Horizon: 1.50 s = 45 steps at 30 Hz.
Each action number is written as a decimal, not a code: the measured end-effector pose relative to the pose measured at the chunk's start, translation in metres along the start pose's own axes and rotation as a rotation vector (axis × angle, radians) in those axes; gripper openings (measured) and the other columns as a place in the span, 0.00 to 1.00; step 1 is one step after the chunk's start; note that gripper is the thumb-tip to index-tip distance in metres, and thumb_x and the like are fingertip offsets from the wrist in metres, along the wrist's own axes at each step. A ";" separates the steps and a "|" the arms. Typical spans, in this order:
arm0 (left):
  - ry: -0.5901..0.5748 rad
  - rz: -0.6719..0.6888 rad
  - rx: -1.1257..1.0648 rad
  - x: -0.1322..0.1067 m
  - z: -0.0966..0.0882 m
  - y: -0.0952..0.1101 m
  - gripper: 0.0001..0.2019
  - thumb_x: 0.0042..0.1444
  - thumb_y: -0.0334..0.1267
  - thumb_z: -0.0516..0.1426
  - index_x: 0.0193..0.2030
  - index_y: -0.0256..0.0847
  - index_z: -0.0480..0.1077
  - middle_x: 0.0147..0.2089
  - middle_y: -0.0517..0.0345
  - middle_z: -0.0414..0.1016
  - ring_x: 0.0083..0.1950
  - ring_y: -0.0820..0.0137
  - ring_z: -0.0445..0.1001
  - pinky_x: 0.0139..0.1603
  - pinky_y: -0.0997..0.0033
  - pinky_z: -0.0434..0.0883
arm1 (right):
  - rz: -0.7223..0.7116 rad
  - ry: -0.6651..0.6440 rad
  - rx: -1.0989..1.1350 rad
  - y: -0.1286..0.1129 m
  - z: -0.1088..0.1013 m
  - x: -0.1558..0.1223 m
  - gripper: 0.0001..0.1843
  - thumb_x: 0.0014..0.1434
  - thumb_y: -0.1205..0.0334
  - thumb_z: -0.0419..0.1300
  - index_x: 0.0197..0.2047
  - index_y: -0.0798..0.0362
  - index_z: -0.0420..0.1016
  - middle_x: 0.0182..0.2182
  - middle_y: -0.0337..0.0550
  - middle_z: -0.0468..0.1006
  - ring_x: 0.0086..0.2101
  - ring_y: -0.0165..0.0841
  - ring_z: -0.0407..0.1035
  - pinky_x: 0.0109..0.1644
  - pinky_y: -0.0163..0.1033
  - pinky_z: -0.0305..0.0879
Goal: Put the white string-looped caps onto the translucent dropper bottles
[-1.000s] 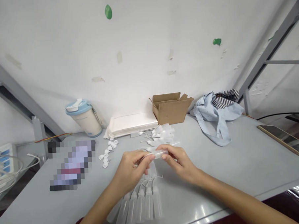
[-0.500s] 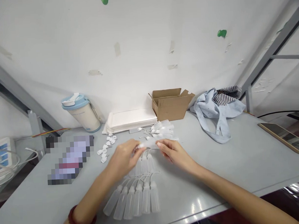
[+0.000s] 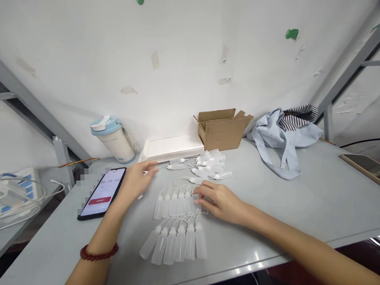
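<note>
My left hand (image 3: 135, 179) is open above the small white caps, fingers stretched to the right; it hides most of them, and one cap (image 3: 140, 196) peeks out below it. My right hand (image 3: 222, 201) has its thumb and fingers closed around a translucent squeeze bottle (image 3: 196, 204) with a thin bent spout, at the right end of the back row. That row of bottles (image 3: 173, 205) lies side by side on the table. A front row of similar bottles (image 3: 180, 243) lies fanned out nearer me. Behind my hands is a loose pile of bottles (image 3: 209, 159).
On the grey table (image 3: 275, 214) a phone (image 3: 101, 194) with a timer lies at left. A tumbler (image 3: 116, 139), a white stack (image 3: 174, 147), an open cardboard box (image 3: 223, 134) and a blue cloth bag (image 3: 279, 138) stand along the wall. Another phone (image 3: 369, 170) lies at right.
My left hand has let go of the bottle held between both hands and moved left over the caps. My right hand has lowered to the back row's right end. The view has shifted slightly.
</note>
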<state>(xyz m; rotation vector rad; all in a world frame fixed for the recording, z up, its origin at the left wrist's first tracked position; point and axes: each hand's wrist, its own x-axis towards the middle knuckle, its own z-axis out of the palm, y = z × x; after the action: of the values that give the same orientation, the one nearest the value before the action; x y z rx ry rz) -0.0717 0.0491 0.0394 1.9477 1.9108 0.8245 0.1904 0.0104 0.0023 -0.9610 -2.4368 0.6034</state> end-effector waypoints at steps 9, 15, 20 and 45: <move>-0.238 -0.086 0.439 0.002 -0.035 -0.037 0.08 0.44 0.37 0.54 0.25 0.41 0.74 0.31 0.51 0.78 0.36 0.58 0.74 0.33 0.68 0.63 | 0.196 -0.010 0.074 -0.005 0.004 0.002 0.06 0.60 0.61 0.53 0.33 0.52 0.60 0.28 0.39 0.70 0.25 0.30 0.61 0.30 0.35 0.54; -0.343 -0.150 0.506 -0.005 -0.039 -0.032 0.07 0.39 0.42 0.57 0.20 0.42 0.72 0.26 0.53 0.75 0.29 0.61 0.72 0.27 0.69 0.59 | 0.312 -0.059 0.048 -0.010 0.006 0.007 0.08 0.57 0.60 0.55 0.30 0.52 0.58 0.25 0.38 0.68 0.24 0.28 0.59 0.29 0.35 0.50; -0.435 -0.149 0.630 -0.011 -0.023 -0.012 0.03 0.38 0.35 0.56 0.18 0.41 0.66 0.22 0.55 0.68 0.26 0.62 0.69 0.24 0.70 0.56 | 0.367 -0.054 0.052 -0.010 0.007 0.008 0.09 0.56 0.60 0.55 0.29 0.52 0.59 0.23 0.37 0.68 0.23 0.28 0.59 0.28 0.34 0.49; -0.156 0.068 -0.174 -0.028 0.024 0.038 0.12 0.51 0.47 0.55 0.30 0.40 0.71 0.32 0.57 0.76 0.35 0.65 0.72 0.35 0.68 0.66 | 0.406 0.073 0.117 -0.002 0.007 0.011 0.14 0.54 0.58 0.56 0.21 0.53 0.58 0.15 0.34 0.63 0.18 0.25 0.56 0.24 0.33 0.48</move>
<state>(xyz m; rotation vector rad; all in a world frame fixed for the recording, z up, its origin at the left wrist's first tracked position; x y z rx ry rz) -0.0254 0.0231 0.0365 1.9202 1.6367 0.8031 0.1781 0.0153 0.0007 -1.4131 -2.1261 0.8202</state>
